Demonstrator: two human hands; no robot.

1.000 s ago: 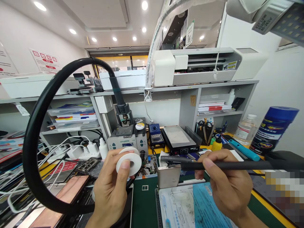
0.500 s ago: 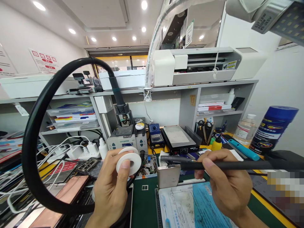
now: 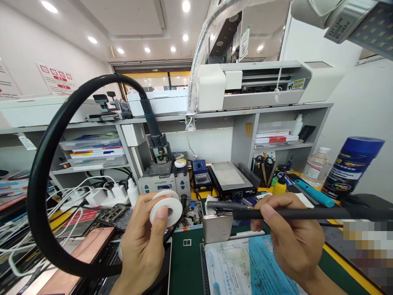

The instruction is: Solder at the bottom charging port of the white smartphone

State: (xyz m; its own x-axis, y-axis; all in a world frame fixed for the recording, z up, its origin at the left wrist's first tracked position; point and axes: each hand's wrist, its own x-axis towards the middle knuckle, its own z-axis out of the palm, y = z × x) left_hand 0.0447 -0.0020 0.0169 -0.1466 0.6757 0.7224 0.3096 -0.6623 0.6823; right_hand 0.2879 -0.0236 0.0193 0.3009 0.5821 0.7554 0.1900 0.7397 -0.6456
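My left hand [image 3: 145,241] is closed around a white spool [image 3: 166,212], with the thumb across its round face. On the right, my right hand [image 3: 291,235] grips a long black rod-like tool [image 3: 331,213] between thumb and fingers; its left end reaches over a small silvery metal block [image 3: 217,228]. A grey pen-like piece [image 3: 227,206] lies just above that end. Beneath the hands, a white and blue printed sheet [image 3: 239,262] rests on the green mat [image 3: 186,266]. The spool and the tool are apart.
A thick black hose [image 3: 38,176] loops at the left over phone parts and white cables. Behind stand a grey soldering station [image 3: 159,184], a hot plate [image 3: 230,176] and a yellow bottle [image 3: 279,186]. A blue spray can [image 3: 350,168] stands at the right.
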